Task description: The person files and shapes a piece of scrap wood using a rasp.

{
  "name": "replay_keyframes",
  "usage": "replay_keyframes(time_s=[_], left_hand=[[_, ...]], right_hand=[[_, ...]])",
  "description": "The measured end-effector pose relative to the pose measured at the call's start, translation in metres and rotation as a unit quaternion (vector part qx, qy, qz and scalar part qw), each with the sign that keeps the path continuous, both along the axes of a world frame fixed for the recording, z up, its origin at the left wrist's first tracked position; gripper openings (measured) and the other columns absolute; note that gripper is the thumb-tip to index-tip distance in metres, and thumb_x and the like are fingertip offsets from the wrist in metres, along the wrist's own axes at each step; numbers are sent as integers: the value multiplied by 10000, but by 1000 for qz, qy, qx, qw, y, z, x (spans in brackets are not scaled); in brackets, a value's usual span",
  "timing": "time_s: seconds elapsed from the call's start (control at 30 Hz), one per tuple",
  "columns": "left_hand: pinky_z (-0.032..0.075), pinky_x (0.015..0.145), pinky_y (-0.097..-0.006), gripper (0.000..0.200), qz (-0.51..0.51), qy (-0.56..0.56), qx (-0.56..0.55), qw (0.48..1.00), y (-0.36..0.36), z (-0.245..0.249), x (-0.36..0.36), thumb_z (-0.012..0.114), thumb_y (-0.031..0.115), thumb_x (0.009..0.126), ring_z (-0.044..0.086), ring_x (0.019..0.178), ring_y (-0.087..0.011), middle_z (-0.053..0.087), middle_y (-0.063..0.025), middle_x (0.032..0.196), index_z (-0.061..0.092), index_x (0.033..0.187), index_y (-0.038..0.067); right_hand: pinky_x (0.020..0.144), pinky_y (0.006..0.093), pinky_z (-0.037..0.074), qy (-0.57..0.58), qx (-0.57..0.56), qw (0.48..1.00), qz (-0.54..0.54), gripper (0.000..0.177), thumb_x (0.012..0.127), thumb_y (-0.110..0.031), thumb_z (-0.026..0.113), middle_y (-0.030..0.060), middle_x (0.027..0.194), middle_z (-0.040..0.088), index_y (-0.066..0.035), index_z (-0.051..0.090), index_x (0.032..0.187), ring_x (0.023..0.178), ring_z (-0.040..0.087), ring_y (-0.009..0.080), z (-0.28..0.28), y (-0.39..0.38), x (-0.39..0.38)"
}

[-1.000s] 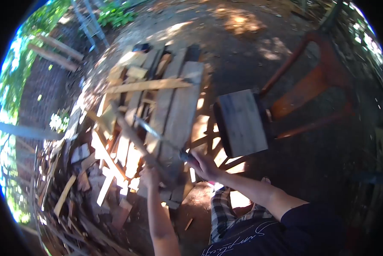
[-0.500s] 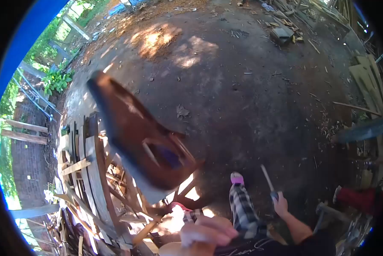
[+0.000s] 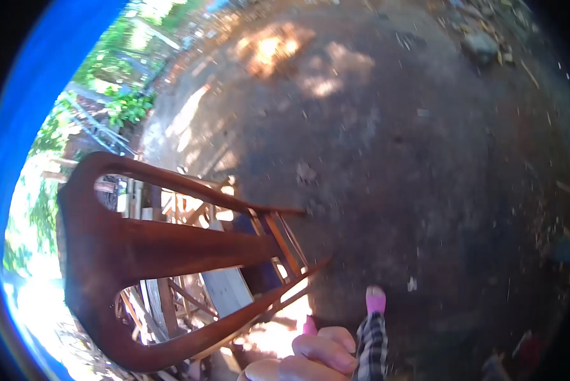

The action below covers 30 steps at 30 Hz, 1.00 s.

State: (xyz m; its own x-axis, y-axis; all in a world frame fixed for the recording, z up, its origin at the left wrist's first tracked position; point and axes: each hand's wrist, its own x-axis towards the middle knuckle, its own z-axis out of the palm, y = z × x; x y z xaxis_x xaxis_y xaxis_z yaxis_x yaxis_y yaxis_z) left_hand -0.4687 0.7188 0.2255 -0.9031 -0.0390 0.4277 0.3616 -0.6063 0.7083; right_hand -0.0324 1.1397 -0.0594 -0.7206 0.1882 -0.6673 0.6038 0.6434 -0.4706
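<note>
My left hand (image 3: 313, 357) is at the bottom middle with its fingers curled in. Whatever they may hold is hidden, so I cannot tell what it is. Left of it stands a brown wooden chair (image 3: 190, 244), its rounded backrest with a broad central slat nearest to me. Past the hand, the chair's legs reach down to the floor. My right hand is out of view.
Scrap boards and a wooden frame (image 3: 164, 292) lie behind the chair on the left. My foot in a pink shoe (image 3: 375, 300) is on the dark dirt floor (image 3: 412, 165). Wood scraps (image 3: 482, 46) lie at the far right, and green plants (image 3: 129, 108) grow at the left edge.
My view has turned, so the chair's back now shows broad and sharp at the left. My right hand, holding a long thin tool before, has left the view at the bottom right.
</note>
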Motion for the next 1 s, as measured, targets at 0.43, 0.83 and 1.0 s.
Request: replay_keyframes(time_s=[0.43,0.83,1.0], left_hand=[[438,904,-544,697,-230,-268,268,897,21,-24,42,428,559,926,553,1006,-427,541,-278,1159,426,1371,21],[423,914,-576,760,-346,-201,445,801,55,19,89,417,550,937,541,1047,-471,514,-336,1200,322,1411,-37],[415,924,-438,689,-100,-380,68,917,36,-25,128,433,454,958,537,1019,-262,550,-147,1080,206,1434,10]], right_hand=[[728,419,482,-212,23,970,-115,263,865,-188,622,199,900,621,-56,476,1038,851,629,342,-12,-50,-71],[553,365,467,-126,23,990,-66,260,871,-254,631,97,774,562,-70,469,958,668,587,210,-26,-49,-98],[541,380,475,-30,58,998,-16,263,866,-245,636,100,766,564,-64,469,957,623,582,224,-30,-49,-94]])
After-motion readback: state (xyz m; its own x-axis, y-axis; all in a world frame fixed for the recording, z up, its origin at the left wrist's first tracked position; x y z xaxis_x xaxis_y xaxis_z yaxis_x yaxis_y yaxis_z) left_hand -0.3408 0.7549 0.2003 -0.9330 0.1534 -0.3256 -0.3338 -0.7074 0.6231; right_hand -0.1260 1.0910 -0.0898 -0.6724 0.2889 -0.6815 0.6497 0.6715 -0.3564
